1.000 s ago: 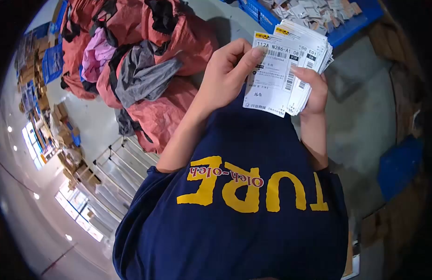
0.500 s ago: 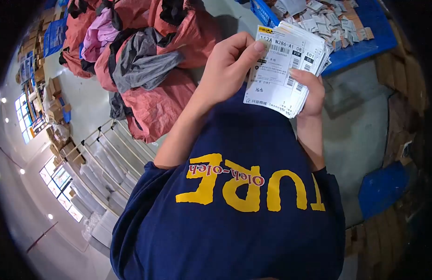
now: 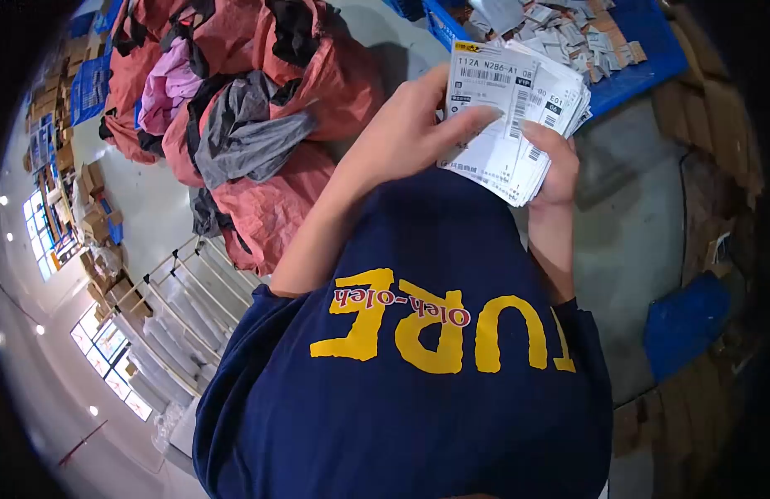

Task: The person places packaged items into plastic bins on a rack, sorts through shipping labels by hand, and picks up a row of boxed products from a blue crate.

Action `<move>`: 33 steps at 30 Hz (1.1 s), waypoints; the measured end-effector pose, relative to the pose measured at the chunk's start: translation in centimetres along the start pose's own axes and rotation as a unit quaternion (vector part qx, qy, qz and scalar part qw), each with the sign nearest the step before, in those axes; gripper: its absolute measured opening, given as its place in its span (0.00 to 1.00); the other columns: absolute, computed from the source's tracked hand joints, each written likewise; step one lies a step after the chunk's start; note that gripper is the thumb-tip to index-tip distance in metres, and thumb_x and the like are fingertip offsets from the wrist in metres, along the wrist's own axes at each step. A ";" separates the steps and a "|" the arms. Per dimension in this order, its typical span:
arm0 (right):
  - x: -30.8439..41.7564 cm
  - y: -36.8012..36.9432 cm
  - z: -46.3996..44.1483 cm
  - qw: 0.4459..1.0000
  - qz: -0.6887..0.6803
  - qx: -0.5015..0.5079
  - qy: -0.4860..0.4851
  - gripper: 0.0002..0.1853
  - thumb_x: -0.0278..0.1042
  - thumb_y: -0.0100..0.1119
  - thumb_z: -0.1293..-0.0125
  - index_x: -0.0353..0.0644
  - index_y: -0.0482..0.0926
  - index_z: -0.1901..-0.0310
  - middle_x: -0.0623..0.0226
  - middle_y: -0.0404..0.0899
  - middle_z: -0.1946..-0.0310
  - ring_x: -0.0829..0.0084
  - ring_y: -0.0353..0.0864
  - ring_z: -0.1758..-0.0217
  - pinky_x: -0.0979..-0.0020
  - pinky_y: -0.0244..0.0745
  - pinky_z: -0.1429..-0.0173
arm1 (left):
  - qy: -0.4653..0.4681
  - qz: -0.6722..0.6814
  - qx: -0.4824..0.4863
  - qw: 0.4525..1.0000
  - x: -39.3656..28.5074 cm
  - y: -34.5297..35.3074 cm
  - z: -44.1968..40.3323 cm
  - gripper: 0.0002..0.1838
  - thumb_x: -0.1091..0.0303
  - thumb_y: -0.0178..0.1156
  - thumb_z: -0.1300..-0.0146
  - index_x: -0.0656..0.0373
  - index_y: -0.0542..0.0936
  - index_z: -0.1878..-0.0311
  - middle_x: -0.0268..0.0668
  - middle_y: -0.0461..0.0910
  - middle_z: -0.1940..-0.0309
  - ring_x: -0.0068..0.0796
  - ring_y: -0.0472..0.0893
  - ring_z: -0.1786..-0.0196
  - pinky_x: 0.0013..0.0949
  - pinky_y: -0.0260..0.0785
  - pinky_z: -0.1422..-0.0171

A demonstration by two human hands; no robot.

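Printed white labels (image 3: pixel 485 75) lie in a fanned stack in front of my chest. My left hand (image 3: pixel 426 121) grips the top label at its left side, the thumb lying across its face and the fingers behind it. On the stack's right side my right hand (image 3: pixel 555 162) is closed round the edge, thumb on top. The top label is shifted a little left of the others and shows "112A N286-A1 08". Both hands are close together, with the labels between them.
Red sacks (image 3: pixel 277 204) with gray, black and pink cloth lie on the floor at upper left. A blue crate (image 3: pixel 663 66) of small packets stands at upper right. A metal-framed rack (image 3: pixel 164 303) is at lower left, flattened cardboard (image 3: pixel 680 432) at right.
My left hand has shifted its grip on the top label; its thumb has moved down and right from the upper left corner. The top label has slid slightly left from the stack.
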State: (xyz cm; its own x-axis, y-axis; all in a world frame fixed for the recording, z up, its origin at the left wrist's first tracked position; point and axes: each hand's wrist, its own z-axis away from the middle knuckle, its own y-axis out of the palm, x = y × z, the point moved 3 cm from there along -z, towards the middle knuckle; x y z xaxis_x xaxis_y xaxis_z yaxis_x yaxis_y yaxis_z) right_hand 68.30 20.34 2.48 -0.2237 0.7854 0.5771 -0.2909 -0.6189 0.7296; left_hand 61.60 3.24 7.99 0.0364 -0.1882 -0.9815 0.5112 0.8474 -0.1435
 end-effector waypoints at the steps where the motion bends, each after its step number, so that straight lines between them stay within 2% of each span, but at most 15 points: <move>1: 0.2 -0.1 -0.1 1.000 0.003 -0.004 -0.005 0.34 0.23 0.47 0.42 0.35 0.62 0.29 0.43 0.76 0.41 0.51 0.84 0.48 0.61 0.83 0.47 | 0.006 -0.019 0.014 1.000 -0.3 0.1 -0.3 0.13 0.69 0.64 0.35 0.66 0.74 0.54 0.41 0.83 0.66 0.25 0.79 0.72 0.28 0.73 0.69; 2: 0.5 -0.1 0.0 1.000 0.003 -0.003 -0.011 0.34 0.23 0.47 0.42 0.35 0.62 0.29 0.43 0.76 0.41 0.51 0.84 0.48 0.61 0.83 0.47 | 0.011 -0.020 0.017 1.000 -0.4 0.1 -0.5 0.13 0.69 0.64 0.35 0.66 0.74 0.54 0.41 0.83 0.66 0.25 0.79 0.72 0.28 0.73 0.69; 6: 1.5 -0.1 0.4 0.994 -0.101 0.009 -0.030 0.36 0.23 0.47 0.42 0.36 0.58 0.27 0.43 0.74 0.39 0.47 0.83 0.46 0.59 0.82 0.46 | 0.065 -0.060 -0.093 0.992 0.5 -1.2 -1.3 0.16 0.71 0.64 0.37 0.67 0.75 0.49 0.45 0.84 0.62 0.31 0.82 0.70 0.28 0.73 0.68; 7: 1.7 -0.2 0.4 0.994 -0.102 0.008 -0.033 0.36 0.23 0.47 0.42 0.36 0.58 0.27 0.43 0.74 0.39 0.47 0.83 0.46 0.59 0.82 0.46 | 0.066 -0.060 -0.090 0.992 0.4 -1.3 -1.3 0.16 0.71 0.64 0.37 0.67 0.75 0.49 0.45 0.84 0.62 0.31 0.82 0.70 0.28 0.73 0.68; 11: 2.6 -0.1 0.1 0.990 -0.128 0.045 -0.035 0.38 0.23 0.46 0.42 0.37 0.55 0.26 0.42 0.73 0.37 0.46 0.82 0.44 0.58 0.83 0.47 | 0.079 -0.194 -0.210 0.955 -0.4 -2.0 -1.2 0.13 0.72 0.64 0.38 0.67 0.78 0.53 0.45 0.84 0.63 0.34 0.82 0.69 0.28 0.74 0.66; 12: 2.6 -0.3 -0.1 0.990 -0.128 0.045 -0.033 0.38 0.23 0.46 0.42 0.37 0.55 0.26 0.42 0.73 0.37 0.46 0.82 0.44 0.58 0.83 0.47 | 0.078 -0.194 -0.211 0.955 -0.5 -1.9 -1.3 0.13 0.72 0.64 0.38 0.67 0.78 0.53 0.45 0.84 0.63 0.34 0.82 0.69 0.28 0.74 0.66; 16: 2.2 -0.6 -0.9 0.995 -0.088 0.042 -0.012 0.35 0.23 0.46 0.40 0.36 0.58 0.27 0.43 0.74 0.38 0.48 0.83 0.45 0.60 0.83 0.47 | 0.149 -0.221 -0.053 0.962 -1.2 -0.2 -1.7 0.11 0.73 0.66 0.40 0.67 0.80 0.56 0.46 0.83 0.63 0.36 0.82 0.70 0.29 0.75 0.66; 21: 1.9 -0.7 -1.9 0.999 -0.027 0.032 -0.007 0.33 0.23 0.46 0.39 0.36 0.62 0.29 0.44 0.76 0.39 0.50 0.84 0.47 0.63 0.83 0.49 | 0.180 -0.159 -0.117 0.964 -1.5 1.9 -1.9 0.10 0.72 0.67 0.41 0.69 0.81 0.60 0.43 0.83 0.68 0.31 0.79 0.75 0.28 0.71 0.71; 22: 1.8 -0.6 -2.0 0.999 -0.025 0.035 -0.001 0.33 0.23 0.46 0.39 0.36 0.62 0.29 0.44 0.76 0.39 0.50 0.84 0.47 0.63 0.83 0.49 | 0.177 -0.160 -0.123 0.963 -1.5 1.9 -1.8 0.10 0.72 0.67 0.41 0.69 0.81 0.60 0.43 0.83 0.68 0.31 0.79 0.75 0.28 0.71 0.71; 26: 1.8 -0.3 -2.9 1.000 -0.013 0.021 0.011 0.31 0.22 0.47 0.40 0.35 0.65 0.31 0.45 0.77 0.41 0.52 0.85 0.49 0.65 0.83 0.50 | -0.032 -0.127 -0.093 0.987 -0.4 0.8 -2.0 0.12 0.68 0.66 0.38 0.71 0.82 0.63 0.39 0.81 0.76 0.25 0.74 0.79 0.26 0.66 0.75; 31: 1.2 0.0 -5.4 0.998 -0.010 0.037 0.057 0.32 0.22 0.48 0.41 0.33 0.64 0.31 0.44 0.77 0.42 0.53 0.85 0.51 0.65 0.83 0.51 | -0.052 -0.096 -0.136 0.985 -0.2 -2.8 -1.8 0.14 0.66 0.63 0.35 0.72 0.82 0.67 0.37 0.79 0.81 0.21 0.70 0.82 0.25 0.62 0.78; 33: 1.0 1.6 -6.8 0.997 -0.005 0.034 0.065 0.32 0.21 0.48 0.41 0.33 0.64 0.31 0.44 0.78 0.42 0.53 0.85 0.51 0.65 0.84 0.52 | -0.066 -0.110 -0.211 0.969 -0.7 -5.5 -1.8 0.15 0.65 0.62 0.34 0.71 0.82 0.67 0.37 0.79 0.81 0.20 0.68 0.83 0.24 0.60 0.79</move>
State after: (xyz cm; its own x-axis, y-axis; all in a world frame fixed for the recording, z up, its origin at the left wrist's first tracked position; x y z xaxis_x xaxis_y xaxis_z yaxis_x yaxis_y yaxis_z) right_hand 61.26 20.18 1.78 -0.3416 0.7823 0.5208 -0.2307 -0.6070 0.7605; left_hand 57.22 -0.45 9.23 0.0895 -0.4258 -0.9004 0.1229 0.9018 -0.4143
